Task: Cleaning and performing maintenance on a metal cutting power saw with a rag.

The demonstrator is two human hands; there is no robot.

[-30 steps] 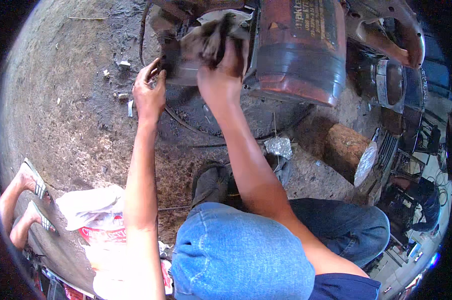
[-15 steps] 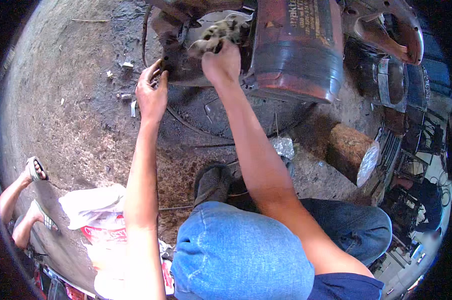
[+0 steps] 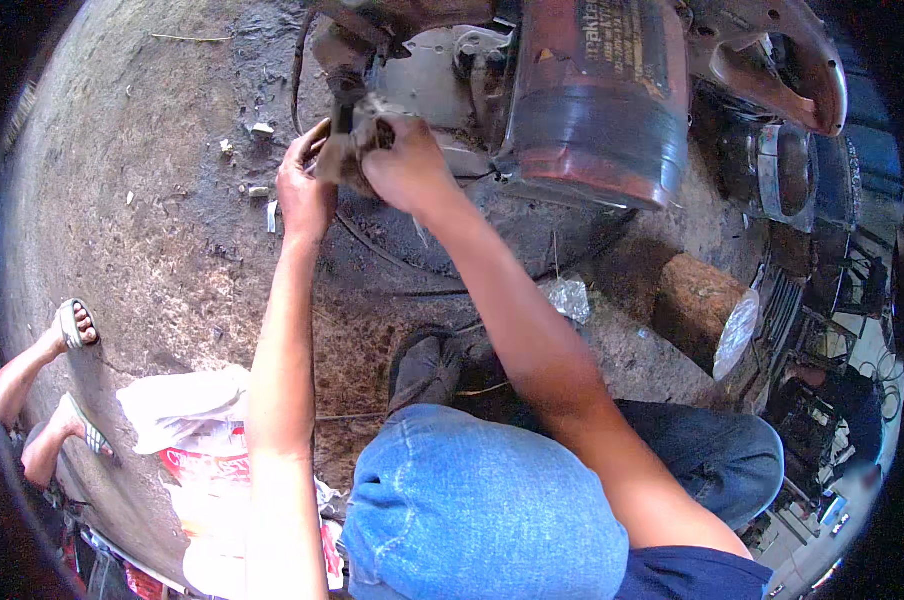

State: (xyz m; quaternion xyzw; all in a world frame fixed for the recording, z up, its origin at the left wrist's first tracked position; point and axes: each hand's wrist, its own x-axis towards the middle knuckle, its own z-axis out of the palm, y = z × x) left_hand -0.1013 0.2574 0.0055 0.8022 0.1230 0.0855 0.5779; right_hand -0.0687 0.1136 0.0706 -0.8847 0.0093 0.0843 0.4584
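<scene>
My right hand point(image 3: 409, 165) is closed around a dirty grey-brown rag point(image 3: 350, 160), its outline smeared by motion. The rag lies against my left hand point(image 3: 307, 190), whose fingers are curled and closed near the left side of the power tool; whatever they grip is dark and partly hidden. In front of both hands stands a large, worn power tool with a red-brown cylindrical motor housing point(image 3: 602, 130), wrapped in dark tape around its lower part. To the left of the housing is its flat grey metal base point(image 3: 427, 85). A dark handle with an opening point(image 3: 822, 95) sticks out at the right.
A black cable point(image 3: 372, 252) curves over the stained floor. A log point(image 3: 687, 295) lies at the right, near crumpled clear plastic point(image 3: 569, 298). White and red plastic sacks point(image 3: 197, 415) lie at the lower left, beside another person's sandalled feet point(image 3: 77, 325). Dark metal parts point(image 3: 782, 175) crowd the right side.
My right hand has brought the rag from the metal base down and left to my left hand. My left hand has stayed nearly in place.
</scene>
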